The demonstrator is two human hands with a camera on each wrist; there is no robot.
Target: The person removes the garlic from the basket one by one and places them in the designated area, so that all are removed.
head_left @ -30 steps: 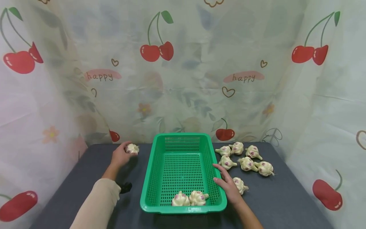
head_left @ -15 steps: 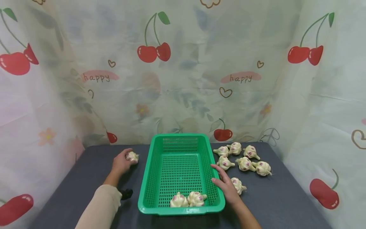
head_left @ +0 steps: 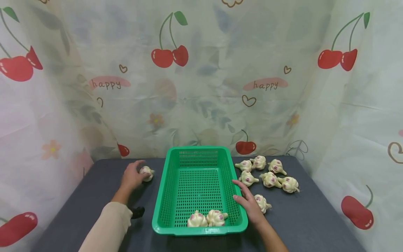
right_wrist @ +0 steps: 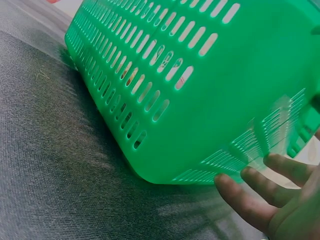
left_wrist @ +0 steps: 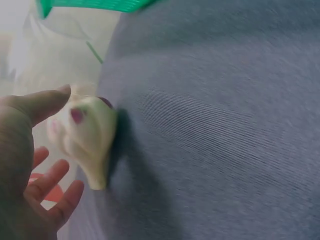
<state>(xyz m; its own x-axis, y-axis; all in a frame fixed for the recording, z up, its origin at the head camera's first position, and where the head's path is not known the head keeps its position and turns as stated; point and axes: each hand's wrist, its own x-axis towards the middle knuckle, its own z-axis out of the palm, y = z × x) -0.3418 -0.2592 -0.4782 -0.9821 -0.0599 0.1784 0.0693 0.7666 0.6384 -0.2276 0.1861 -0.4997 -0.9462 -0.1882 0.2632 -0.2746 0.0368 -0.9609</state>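
In the head view my left hand [head_left: 133, 175] is left of the basket, around a garlic bulb [head_left: 146, 173] near the table's back edge. The left wrist view shows that garlic bulb [left_wrist: 87, 132] on the cloth, its stem towards the camera. The thumb lies close to it, and the other fingers [left_wrist: 47, 182] are spread apart from it. A green plastic basket [head_left: 158, 196] stands in the middle, with two garlic bulbs [head_left: 207, 218] at its near end. Against its right rim rests my right hand [head_left: 250, 204], its fingers [right_wrist: 245, 200] loosely extended at the outer wall.
Several garlic bulbs [head_left: 270, 179] lie loose right of the basket, and another garlic bulb [head_left: 262, 203] is beside my right hand. A dark cloth [head_left: 302, 224] covers the table. Printed curtains [head_left: 201, 105] surround it at the back and sides.
My left hand has lowered the garlic bulb slightly nearer and let go of it, its fingers now parted. The right hand stays at the basket's rim. The head view has shifted slightly.
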